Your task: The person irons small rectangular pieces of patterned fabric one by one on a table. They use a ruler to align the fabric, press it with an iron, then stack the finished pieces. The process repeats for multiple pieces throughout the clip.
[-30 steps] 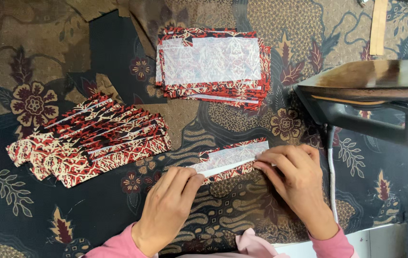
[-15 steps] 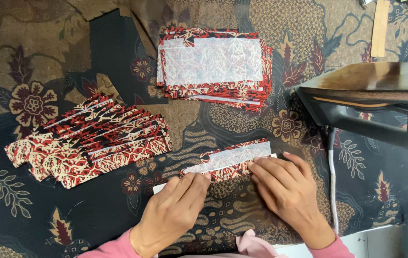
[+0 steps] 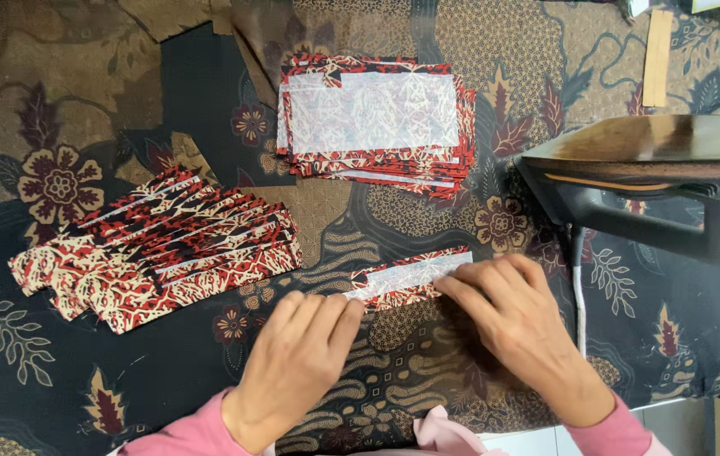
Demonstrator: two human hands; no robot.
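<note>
Here both hands press flat on one red patterned fabric strip (image 3: 411,279) with a white lining, which lies on the batik-covered table (image 3: 56,371) near the front edge. The left hand (image 3: 301,359) lays its fingertips on the strip's left end, fingers together, clasping nothing. The right hand (image 3: 516,325) pins the right end, fingers extended. A fanned pile of folded strips (image 3: 153,249) lies to the left, a stack of flat pieces (image 3: 373,118) behind, and an iron (image 3: 655,181) to the right.
</note>
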